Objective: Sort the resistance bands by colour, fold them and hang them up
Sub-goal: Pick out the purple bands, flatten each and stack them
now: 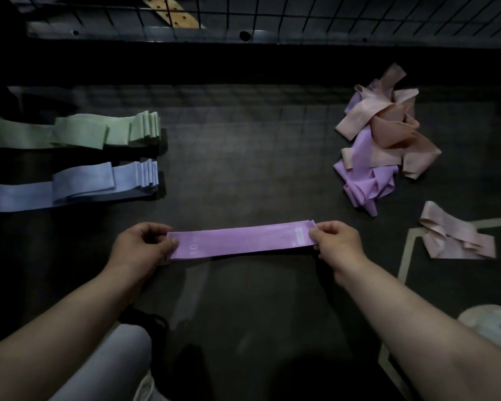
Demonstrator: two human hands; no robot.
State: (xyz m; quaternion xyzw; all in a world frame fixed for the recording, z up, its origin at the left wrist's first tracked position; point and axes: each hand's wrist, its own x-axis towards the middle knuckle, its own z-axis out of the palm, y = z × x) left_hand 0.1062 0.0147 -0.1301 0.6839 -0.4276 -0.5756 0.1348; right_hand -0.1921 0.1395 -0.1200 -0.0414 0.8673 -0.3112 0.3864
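Dark floor, seen from above, with a black wire grid standing along its far edge above a grey metal rail. A tan strip with holes shows behind the grid.

Near edge, centre: a purple band is held flat and straight, running left to right just above the floor. The left hand pinches its left end, thumb on top and fingers curled beneath. The right hand pinches the right end in the same way. The two hands are well apart, with the band's whole length between them. A white label lies near the band's right end, and faint print near its left end.

Left edge: two sorted stacks lie side by side, both running left to right. The green bands are farther from the person and the blue bands nearer. In each stack the layered ends are stepped toward the middle of the floor.

Right side: a loose heap of pink and purple bands lies tangled and unsorted. Nearer the person and closer to the right edge, a few pink bands lie apart from the heap, across a pale floor line.

Near edge, below the arms: a knee in grey cloth at the left and a pale shoe at the right.
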